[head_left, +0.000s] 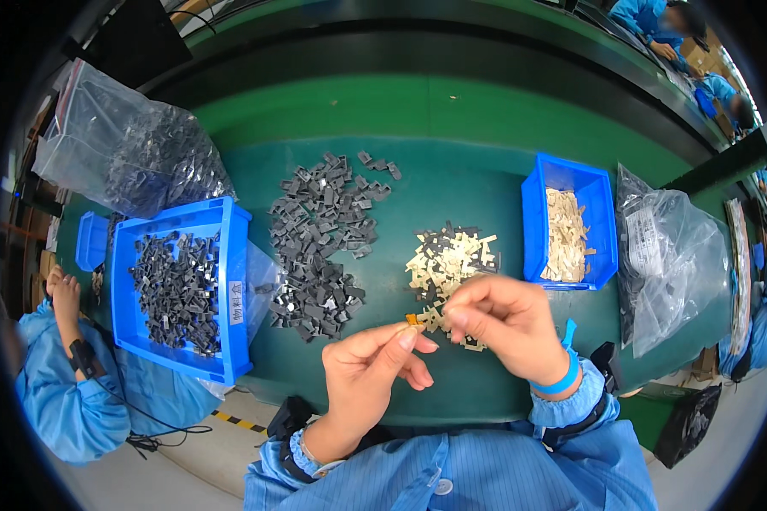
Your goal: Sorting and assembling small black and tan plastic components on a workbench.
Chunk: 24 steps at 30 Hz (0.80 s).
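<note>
Pinched shut in left grip [375,362] — small tan flat metal piece [413,321], long axis toward 3 o'clock; right grip [507,319] closed empty-looking, just beside at 3 o'clock.

Green worktop [452,111] curving away under even light; grey floor [187,460] below, striped with yellow-black tape [239,421].

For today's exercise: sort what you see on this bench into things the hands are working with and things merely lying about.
In hand: small tan part, pinched by left hand and right hand; tan parts pile.

Lying about: dark parts pile, blue bin of dark parts, blue bin of tan parts, plastic bags.
</note>
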### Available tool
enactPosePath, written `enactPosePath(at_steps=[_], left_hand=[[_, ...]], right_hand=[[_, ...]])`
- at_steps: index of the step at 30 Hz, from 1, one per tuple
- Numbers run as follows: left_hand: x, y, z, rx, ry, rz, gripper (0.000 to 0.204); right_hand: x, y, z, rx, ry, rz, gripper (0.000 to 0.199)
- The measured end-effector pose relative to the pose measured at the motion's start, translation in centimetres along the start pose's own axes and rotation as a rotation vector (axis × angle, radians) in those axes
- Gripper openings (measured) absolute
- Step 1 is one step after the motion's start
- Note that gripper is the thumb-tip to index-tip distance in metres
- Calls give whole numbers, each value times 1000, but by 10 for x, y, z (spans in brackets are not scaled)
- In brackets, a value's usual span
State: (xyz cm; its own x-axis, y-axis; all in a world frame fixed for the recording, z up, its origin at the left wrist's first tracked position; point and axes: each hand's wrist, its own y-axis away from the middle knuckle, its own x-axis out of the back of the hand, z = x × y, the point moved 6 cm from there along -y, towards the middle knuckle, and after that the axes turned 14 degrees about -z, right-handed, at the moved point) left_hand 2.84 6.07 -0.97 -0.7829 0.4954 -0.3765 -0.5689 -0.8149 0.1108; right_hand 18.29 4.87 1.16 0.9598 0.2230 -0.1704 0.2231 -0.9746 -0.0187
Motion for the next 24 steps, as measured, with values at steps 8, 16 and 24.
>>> enactPosePath(at_steps=[8, 16, 24], left_hand=[[-6, 1, 5, -42, -83, 18, 24], [0, -4, 9, -67, -90, 3, 15], [6, -1, 13, -225, -178, 134, 11]], right_hand=[[-17, 0, 12, -120, -107, -54, 12], [-15, 1, 13, -105, 10, -103, 11], [-19, 0, 18, -208, -141, -116, 13]])
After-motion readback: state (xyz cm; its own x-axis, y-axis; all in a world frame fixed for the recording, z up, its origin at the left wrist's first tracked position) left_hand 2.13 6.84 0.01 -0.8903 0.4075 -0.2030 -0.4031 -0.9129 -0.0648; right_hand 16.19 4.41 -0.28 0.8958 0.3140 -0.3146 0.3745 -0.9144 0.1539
